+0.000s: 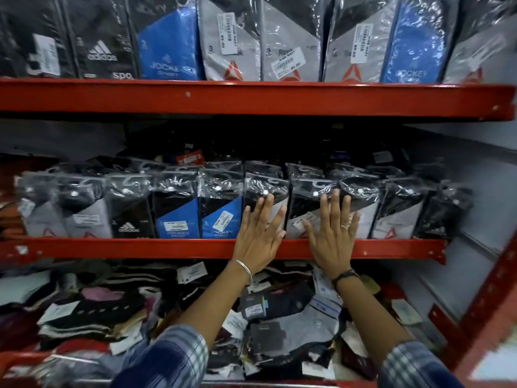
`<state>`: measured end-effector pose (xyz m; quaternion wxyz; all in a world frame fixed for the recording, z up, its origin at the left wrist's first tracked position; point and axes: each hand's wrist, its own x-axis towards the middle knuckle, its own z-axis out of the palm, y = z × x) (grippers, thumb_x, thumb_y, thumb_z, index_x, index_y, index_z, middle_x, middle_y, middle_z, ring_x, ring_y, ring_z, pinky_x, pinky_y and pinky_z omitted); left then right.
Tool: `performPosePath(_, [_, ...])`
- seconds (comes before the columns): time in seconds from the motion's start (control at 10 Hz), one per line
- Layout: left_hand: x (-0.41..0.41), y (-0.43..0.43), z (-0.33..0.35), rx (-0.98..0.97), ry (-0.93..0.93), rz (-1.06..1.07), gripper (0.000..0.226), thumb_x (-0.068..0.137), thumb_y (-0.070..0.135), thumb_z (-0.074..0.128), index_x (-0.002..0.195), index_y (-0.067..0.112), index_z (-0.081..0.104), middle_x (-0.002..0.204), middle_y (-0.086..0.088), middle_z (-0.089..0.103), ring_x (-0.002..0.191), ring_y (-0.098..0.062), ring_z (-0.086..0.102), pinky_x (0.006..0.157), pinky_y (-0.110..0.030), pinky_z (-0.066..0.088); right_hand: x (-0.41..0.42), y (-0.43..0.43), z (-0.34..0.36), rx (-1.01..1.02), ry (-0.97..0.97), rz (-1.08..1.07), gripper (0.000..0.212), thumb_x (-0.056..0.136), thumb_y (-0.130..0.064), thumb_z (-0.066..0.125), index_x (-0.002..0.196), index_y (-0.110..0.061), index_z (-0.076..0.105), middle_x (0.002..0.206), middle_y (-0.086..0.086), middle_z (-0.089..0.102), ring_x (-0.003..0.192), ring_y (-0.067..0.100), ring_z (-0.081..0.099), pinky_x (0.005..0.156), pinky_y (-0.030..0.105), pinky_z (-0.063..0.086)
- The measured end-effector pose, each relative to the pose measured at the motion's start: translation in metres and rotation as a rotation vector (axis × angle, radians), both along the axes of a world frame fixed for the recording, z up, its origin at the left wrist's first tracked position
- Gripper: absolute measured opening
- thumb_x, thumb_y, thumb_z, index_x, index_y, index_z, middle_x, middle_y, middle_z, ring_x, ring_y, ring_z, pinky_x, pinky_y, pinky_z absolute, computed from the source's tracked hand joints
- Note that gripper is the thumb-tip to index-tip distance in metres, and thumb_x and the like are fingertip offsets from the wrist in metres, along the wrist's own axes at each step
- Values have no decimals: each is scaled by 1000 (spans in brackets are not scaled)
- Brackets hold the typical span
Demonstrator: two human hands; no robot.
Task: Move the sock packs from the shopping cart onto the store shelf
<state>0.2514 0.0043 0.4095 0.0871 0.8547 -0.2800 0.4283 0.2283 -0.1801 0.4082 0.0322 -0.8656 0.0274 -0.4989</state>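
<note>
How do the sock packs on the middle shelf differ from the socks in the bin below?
The sock packs stand upright in a neat row, each in a clear plastic bag; the loose socks lie jumbled flat in a heap, mostly with paper tags. The left hand and right hand press flat on the packs, not the heap. Both hold mostly dark socks.

Two bare hands press flat, fingers spread, against a row of sock packs [223, 208] standing upright on the middle red shelf [112, 247]. The left hand [258, 233] at 6 o'clock of centre wears a metal bangle; the right hand [333, 233] at 5 o'clock wears a ring and a dark wristband. Both sleeves are blue plaid. At 12 o'clock, an upper shelf [251, 98] holds larger packs [232, 40] in black, blue and grey. Below, loose socks [279, 317] lie heaped.
</note>
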Motion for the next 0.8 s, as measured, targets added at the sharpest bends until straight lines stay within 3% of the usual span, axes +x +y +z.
performPosePath(0.1, [13,-16,-5,-38,-43,50,73,94,45,35,147,29,-12,153,-2,-28,142,-21,-16,114,-47,-8,14,-20,-2,-78,-54,15,80,93,-62,31,149,-19,-6,157,-2,-22,144,20,-13,117,44,-9])
performPosePath(0.4, [30,-37,-14,-46,-125,177,67,95,45,26,146,23,-12,152,-4,-30,140,-22,-21,113,-51,-11,37,-29,-8,-77,-110,159,67,99,-47,19,147,-14,-16,155,-2,-26,144,15,-15,117,36,-12])
performPosePath(0.5, [31,-40,-14,-22,-115,212,65,96,45,22,146,21,-12,151,-5,-30,140,-23,-21,113,-51,-11,38,-30,-7,-83,-105,170,71,97,-42,25,146,-14,-17,155,-1,-27,143,14,-16,117,34,-12])
performPosePath(0.7, [17,-39,-7,-10,-28,233,66,96,43,26,147,21,-10,152,-4,-29,141,-22,-20,113,-50,-11,26,-30,-2,-95,-14,155,64,99,-44,13,146,-12,-16,154,0,-28,143,16,-15,117,36,-11])
performPosePath(0.8, [3,-37,-3,-46,1,201,66,96,43,25,147,23,-11,153,-2,-28,142,-21,-18,113,-47,-12,11,-26,2,-52,-19,201,64,99,-43,18,148,-13,-11,155,-2,-26,144,15,-12,118,35,-8])
